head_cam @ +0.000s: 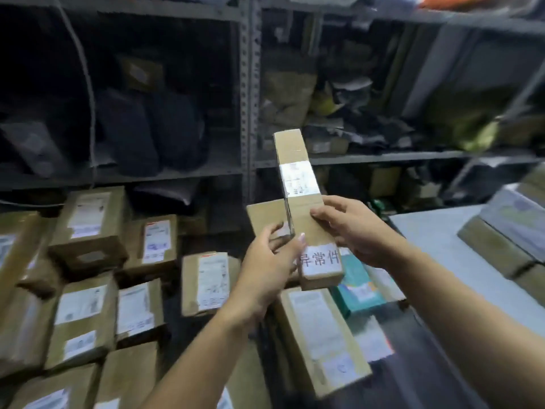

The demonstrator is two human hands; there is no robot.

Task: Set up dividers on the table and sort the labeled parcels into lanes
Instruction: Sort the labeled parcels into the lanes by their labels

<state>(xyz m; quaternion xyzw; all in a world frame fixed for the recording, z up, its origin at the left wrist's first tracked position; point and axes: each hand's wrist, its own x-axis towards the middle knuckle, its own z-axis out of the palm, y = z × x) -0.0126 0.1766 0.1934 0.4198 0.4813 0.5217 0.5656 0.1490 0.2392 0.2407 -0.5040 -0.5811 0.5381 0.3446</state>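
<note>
Cardboard divider (pixel 298 187), long, white-labelled

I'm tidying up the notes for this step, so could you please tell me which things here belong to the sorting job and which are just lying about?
Job:
long cardboard box, held by left hand and right hand
labeled parcels
table

Lying about:
metal shelving
dark bags on it
</note>
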